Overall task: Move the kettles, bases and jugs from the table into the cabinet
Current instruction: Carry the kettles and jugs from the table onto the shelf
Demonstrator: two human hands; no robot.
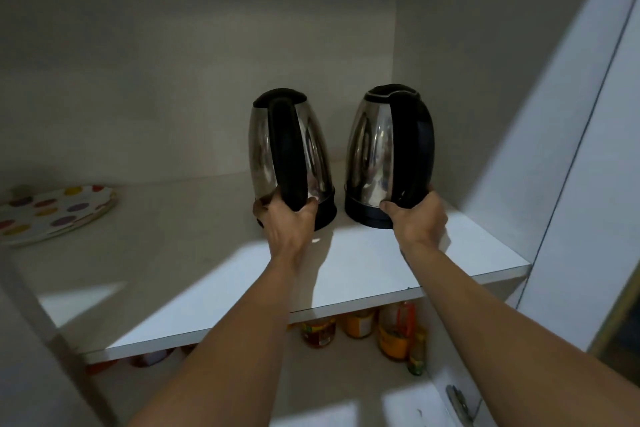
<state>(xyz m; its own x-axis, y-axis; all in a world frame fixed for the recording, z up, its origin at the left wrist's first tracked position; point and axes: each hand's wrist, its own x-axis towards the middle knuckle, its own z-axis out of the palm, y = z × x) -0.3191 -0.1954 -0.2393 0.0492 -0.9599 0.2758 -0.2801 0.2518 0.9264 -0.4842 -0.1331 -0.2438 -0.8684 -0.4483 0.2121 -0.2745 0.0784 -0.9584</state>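
Kettles of steel with black handles stand side by side on the white cabinet shelf, near its right wall. The left hand has its fingers clamped round the lower handle of the left kettle; the right hand grips the right kettle likewise. A spotted plate lies far left, and jars stand on the shelf below.

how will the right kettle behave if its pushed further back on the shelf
The right kettle looks rigid steel, so it should slide as one piece. Its tall, narrowing body on a wider black foot may tip if pushed high. The right hand has its grip low on the handle, which probably helps.
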